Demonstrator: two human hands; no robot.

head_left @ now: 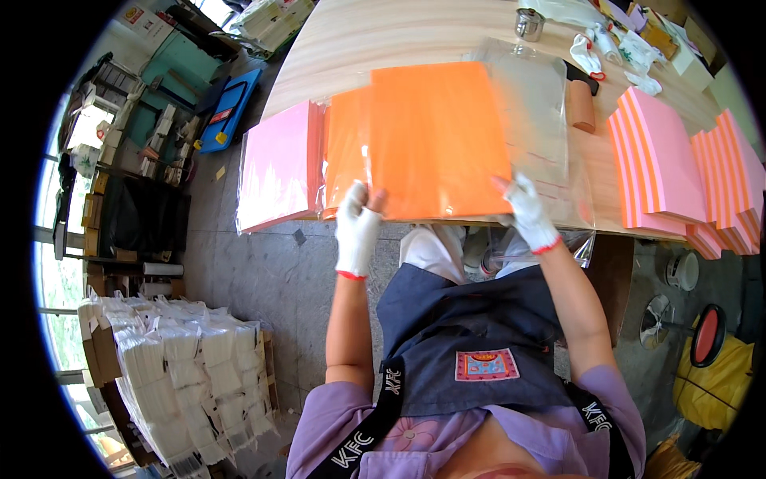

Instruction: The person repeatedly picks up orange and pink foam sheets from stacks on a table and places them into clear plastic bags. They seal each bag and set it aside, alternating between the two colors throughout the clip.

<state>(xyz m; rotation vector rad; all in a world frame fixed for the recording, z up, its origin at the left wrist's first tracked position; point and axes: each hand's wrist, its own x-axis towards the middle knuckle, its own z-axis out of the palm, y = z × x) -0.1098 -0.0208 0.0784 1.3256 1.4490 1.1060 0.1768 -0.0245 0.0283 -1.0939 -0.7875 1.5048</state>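
A large stack of orange paper (439,136), apparently in a clear plastic sleeve, lies at the table's near edge. My left hand (357,231), in a white glove with bare fingertips, is closed on its lower left corner. At the lower right corner my right hand (528,209), gloved the same way, grips the packet too. Left of it, partly covered, is another orange packet (345,140). Beyond that lies a pink packet (275,168) in shiny clear plastic. Under and right of the orange stack are empty clear plastic bags (538,104).
Pink and orange paper stacks (658,152) stand at the table's right. Behind them are a brown cylinder (582,108), a metal cup (528,25) and a loose glove (586,56). Bundled white paper (191,367) is piled on the floor at left. A red-topped stool (708,335) is at right.
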